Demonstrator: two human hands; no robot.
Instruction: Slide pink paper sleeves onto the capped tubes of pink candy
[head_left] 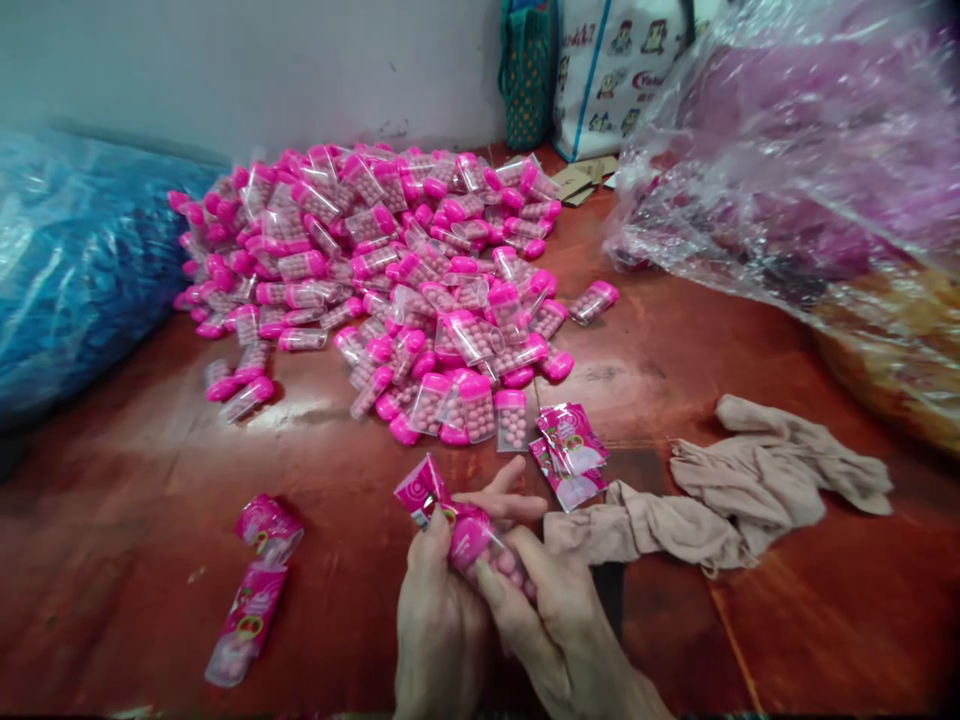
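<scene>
In the lower middle, a small clear container of pink balls point(506, 565) tilts between my hands. A pink printed sleeve point(421, 488) stands over its upper end. My left hand point(442, 605) pinches the sleeve with the thumb, while some fingers stretch out behind it. My right hand point(559, 615) is closed round the container's lower part. Just beyond lies a small stack of flat pink printed sleeves point(570, 450). Off to the left are two sleeved containers, one point(268, 528) above the other point(244, 625). How far the sleeve covers the held container is partly hidden by my fingers.
A large heap of pink-capped containers point(405, 260) fills the table's back middle. A blue plastic bag point(82, 270) sits at left, a clear bag with pink contents point(810, 150) at right. Crumpled beige cloth point(750, 480) lies right. Printed bags point(622, 75) stand by the wall.
</scene>
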